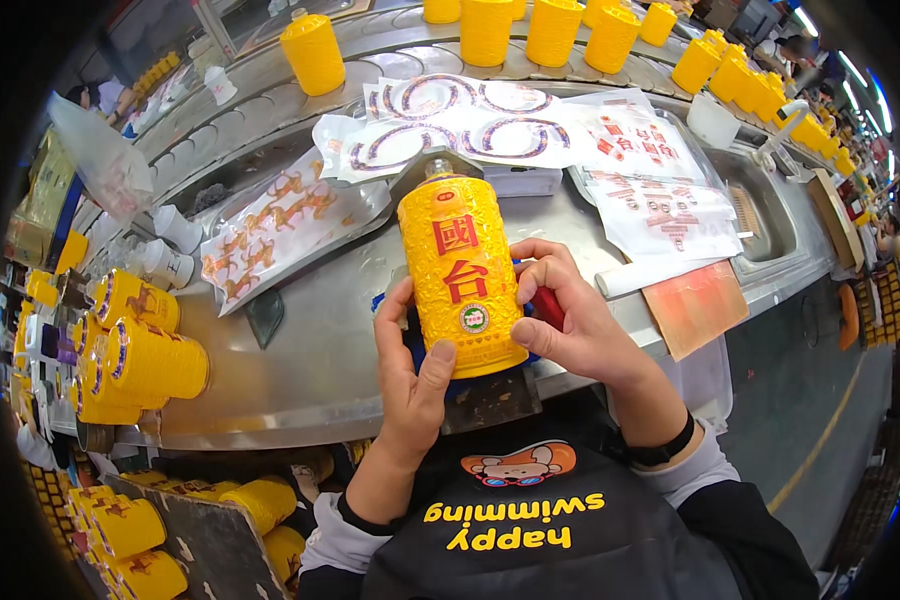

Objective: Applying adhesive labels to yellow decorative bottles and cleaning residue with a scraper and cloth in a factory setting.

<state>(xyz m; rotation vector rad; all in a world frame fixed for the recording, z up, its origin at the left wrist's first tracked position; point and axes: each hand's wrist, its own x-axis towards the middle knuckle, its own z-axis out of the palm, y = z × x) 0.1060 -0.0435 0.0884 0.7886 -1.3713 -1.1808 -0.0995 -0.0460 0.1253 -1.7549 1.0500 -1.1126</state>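
A yellow embossed bottle (433, 340) lies tilted before me, its neck pointing away, with red characters and a small round green-edged emblem on its front. My left hand (410, 375) grips its lower left side, thumb near the base. On the opposite side my right hand (580, 325) has its thumb and bent index finger against the edge of the bottle. Something red and something blue show partly beneath the bottle and my right hand; I cannot make out what they are. A dark block (495, 402) sits under the bottle's base.
Decal sheets with curved bands (470, 120), red emblems (660, 215) and brown figures (280, 230) cover the metal bench (310, 365). Decorated yellow bottles (155, 360) are stacked at left. More yellow bottles (550, 35) line the conveyor behind. A sink (765, 215) is at right.
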